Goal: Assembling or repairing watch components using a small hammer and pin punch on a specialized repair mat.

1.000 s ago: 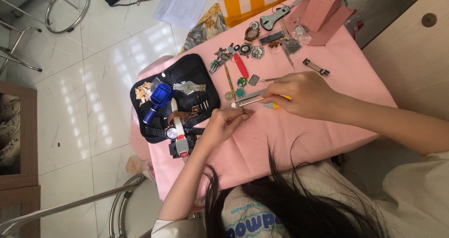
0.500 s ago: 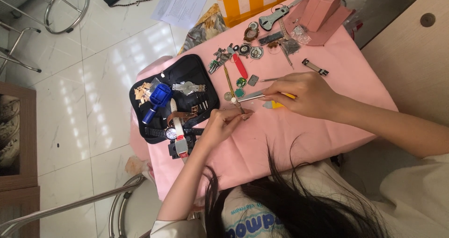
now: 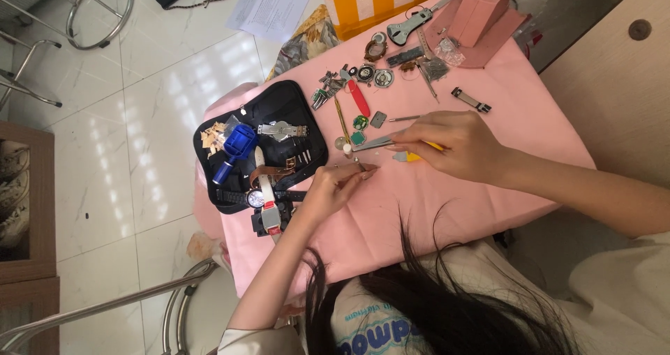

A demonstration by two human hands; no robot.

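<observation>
Steel tweezers (image 3: 373, 143) in right hand (image 3: 457, 148), beside left hand (image 3: 335, 187).

Bare pink tablecloth (image 3: 419, 208) near the person: passable; far edge obstructed by scattered watch parts (image 3: 370, 83), black tool case (image 3: 279, 111) leftward.

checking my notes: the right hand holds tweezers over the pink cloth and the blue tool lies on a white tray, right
Not quite. In the head view the blue tool lies on a black tray, not a white one. The rest holds: the right hand holds tweezers over the pink cloth.
</observation>
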